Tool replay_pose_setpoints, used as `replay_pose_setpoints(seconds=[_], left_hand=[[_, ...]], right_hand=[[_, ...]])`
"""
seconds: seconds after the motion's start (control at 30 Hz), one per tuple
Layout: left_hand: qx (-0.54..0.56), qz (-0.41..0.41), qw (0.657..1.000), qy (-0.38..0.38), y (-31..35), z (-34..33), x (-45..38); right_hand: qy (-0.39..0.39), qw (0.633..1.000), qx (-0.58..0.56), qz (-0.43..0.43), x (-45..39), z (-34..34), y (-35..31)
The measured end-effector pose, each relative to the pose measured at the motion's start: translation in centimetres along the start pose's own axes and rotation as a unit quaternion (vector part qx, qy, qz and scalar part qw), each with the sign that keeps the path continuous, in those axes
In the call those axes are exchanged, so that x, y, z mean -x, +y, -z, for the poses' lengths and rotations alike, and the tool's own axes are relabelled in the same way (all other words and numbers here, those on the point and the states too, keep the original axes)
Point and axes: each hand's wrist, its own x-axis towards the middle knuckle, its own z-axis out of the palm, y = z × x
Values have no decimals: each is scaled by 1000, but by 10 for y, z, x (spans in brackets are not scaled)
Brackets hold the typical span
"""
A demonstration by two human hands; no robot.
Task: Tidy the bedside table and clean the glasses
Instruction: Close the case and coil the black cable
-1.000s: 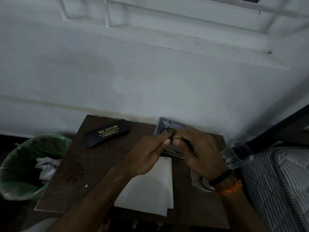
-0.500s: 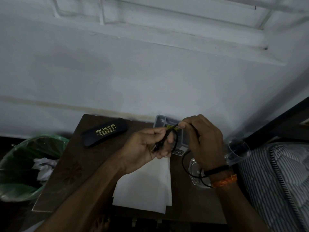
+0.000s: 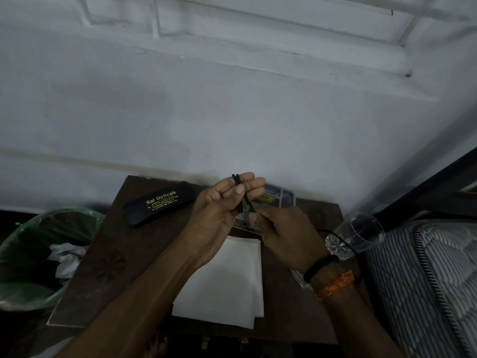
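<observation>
Your left hand [image 3: 219, 210] pinches a looped black cable [image 3: 241, 192] between thumb and fingers above the bedside table [image 3: 108, 254]; your right hand [image 3: 284, 233] grips its lower end. The glasses case [image 3: 160, 202] lies at 10 o'clock of the hands, white paper [image 3: 227, 280] at 6, a clear tumbler [image 3: 356, 236] at 3, a green-lined bin [image 3: 31, 254] at 9. Your hands hide much of a grey tray [image 3: 281, 196].

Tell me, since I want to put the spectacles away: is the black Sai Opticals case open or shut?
Shut. The black case lies flat on the bedside table, printed lid down, with no gap showing.
</observation>
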Motion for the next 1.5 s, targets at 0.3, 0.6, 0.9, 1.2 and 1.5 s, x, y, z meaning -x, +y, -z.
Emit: replay_pose_setpoints(seconds=[0.3, 0.6, 0.9, 1.2, 1.5], left_hand=[[-442, -61, 895, -24, -17, 10, 6], [-195, 69, 973, -101, 3, 3, 6], [78, 155, 983, -63, 13, 4, 4], [63, 64, 995, 31, 6, 5, -2], [-222, 21, 972, 70, -4, 3, 0]], right_hand=[[51, 998, 23, 41, 4, 17, -10], [198, 979, 37, 21, 1, 27, -6], [150, 987, -59, -19, -5, 4, 9], [-39, 998, 13, -41, -4, -7, -4], [-34, 999, 18, 9, 2, 6, -20]])
